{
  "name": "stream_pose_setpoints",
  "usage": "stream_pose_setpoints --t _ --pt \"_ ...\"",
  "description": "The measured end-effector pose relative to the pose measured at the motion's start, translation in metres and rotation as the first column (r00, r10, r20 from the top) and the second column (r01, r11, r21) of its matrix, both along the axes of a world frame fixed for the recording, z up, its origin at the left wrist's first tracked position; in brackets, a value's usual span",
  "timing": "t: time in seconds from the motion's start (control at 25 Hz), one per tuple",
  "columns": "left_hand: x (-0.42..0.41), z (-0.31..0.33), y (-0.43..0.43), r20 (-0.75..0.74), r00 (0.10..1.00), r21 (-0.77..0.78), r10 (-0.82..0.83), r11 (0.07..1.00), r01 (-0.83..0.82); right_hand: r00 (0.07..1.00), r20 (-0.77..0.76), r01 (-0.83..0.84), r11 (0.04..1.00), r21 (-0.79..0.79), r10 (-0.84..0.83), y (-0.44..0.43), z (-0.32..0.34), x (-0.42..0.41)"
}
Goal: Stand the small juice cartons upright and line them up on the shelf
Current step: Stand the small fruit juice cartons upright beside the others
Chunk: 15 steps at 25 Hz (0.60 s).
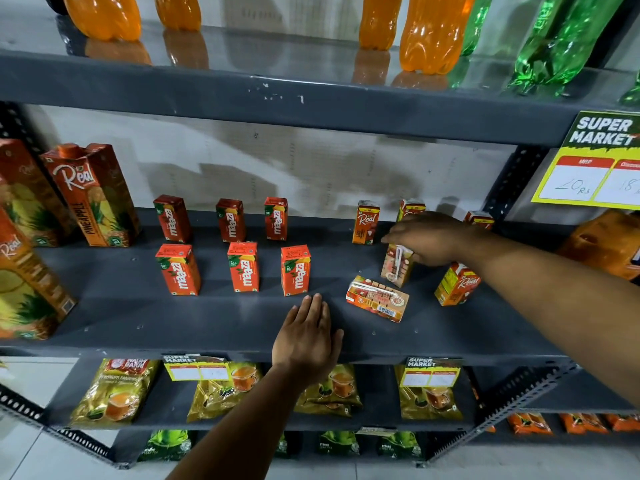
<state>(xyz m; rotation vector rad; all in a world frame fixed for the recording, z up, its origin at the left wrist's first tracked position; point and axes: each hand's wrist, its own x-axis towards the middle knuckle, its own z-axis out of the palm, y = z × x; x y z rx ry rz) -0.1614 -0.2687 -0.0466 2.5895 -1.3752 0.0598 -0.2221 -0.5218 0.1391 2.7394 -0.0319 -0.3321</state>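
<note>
Right hand [427, 239]: reaches in from the right, palm down, fingers closed over the top of one small Real carton [397, 266], which stands nearly upright with its straw side facing the camera. Left hand [308, 336]: open and flat, fingers together, resting at the front lip of the grey shelf [173, 317]; holds nothing.

Small cartons, Real brand, right half of shelf:
- held carton, as above, mid-depth.
- fallen carton [378, 298], lying on its side just in front of the held one, barcode and straw facing up.
- tilted carton [456, 284], to the right of the held one, below the right forearm, leaning left.
- upright carton [365, 222], back row, left of the right hand.
- two further cartons [411, 206] [479, 219] at the back, partly hidden behind the hand and wrist; posture cannot be told.

Small cartons, Maaza brand [243, 266], centre of shelf: six, all upright, in two rows of three, spaced apart.

Surroundings: tall Real pineapple cartons [93, 195] at the left end of the same shelf. Orange soft-drink bottles [431, 32] and green bottles [561, 43] on the shelf above. Yellow price card [594, 161] hanging at upper right. Tea pouches [116, 393] on the shelf below, with smaller price cards clipped to the edge.
</note>
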Motion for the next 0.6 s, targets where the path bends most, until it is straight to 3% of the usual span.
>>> stream_pose_setpoints --t 0.12,0.28,0.44,0.6 --pt "0.000 0.000 0.000 -0.004 1.000 -0.002 0.004 1.000 -0.004 0.962 0.056 0.268 0.963 0.010 -0.268 0.010 0.000 0.003" --pt "-0.001 0.002 0.001 -0.009 1.000 -0.004 0.002 1.000 -0.002 0.812 0.074 0.575 0.815 0.074 -0.579 0.024 -0.001 0.006" --pt "-0.001 0.003 0.001 -0.012 1.000 0.000 0.000 1.000 0.000 0.736 0.104 0.645 0.739 0.194 -0.669 0.028 -0.003 0.001" --pt "-0.001 0.002 0.001 -0.010 1.000 0.005 -0.005 1.000 0.005 0.726 0.178 0.637 0.747 0.192 -0.665 0.031 -0.005 -0.005"
